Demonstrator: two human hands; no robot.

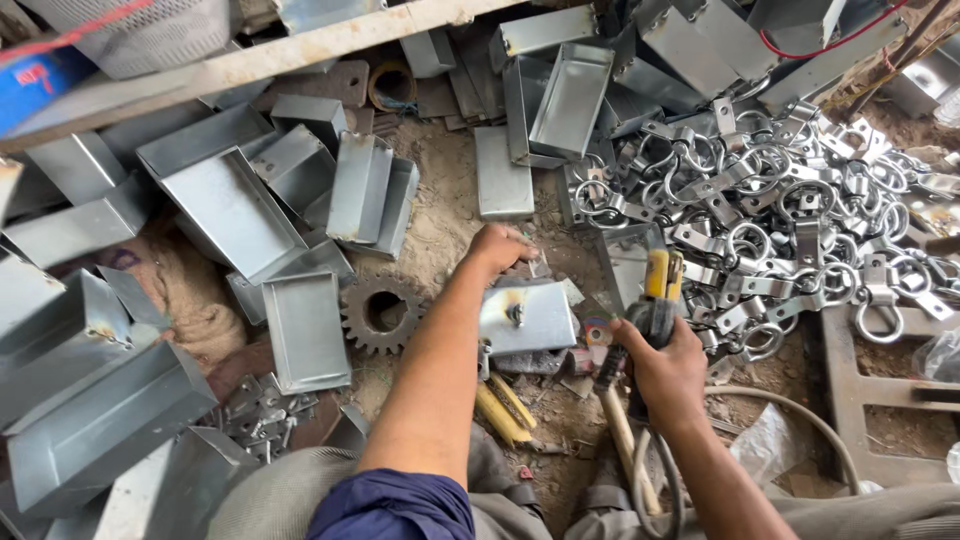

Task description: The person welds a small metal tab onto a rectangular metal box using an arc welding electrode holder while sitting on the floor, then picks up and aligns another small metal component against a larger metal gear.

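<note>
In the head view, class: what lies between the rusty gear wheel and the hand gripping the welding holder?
Head view: between the gear wheel and the right hand lies a flat metal box with a scorched weld spot; the left hand rests at its far edge.

A rusty gear wheel [381, 314] lies on the sandy ground beside open metal trays [305, 330], with a heap of ringed clamps [790, 215] well apart.

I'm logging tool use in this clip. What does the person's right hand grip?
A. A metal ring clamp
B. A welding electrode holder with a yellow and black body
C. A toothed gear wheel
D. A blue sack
B: the right hand is closed around the electrode holder, its yellow and black head pointing up beside the small metal box, near which the left hand rests; the gear wheel lies untouched on the ground.
</note>
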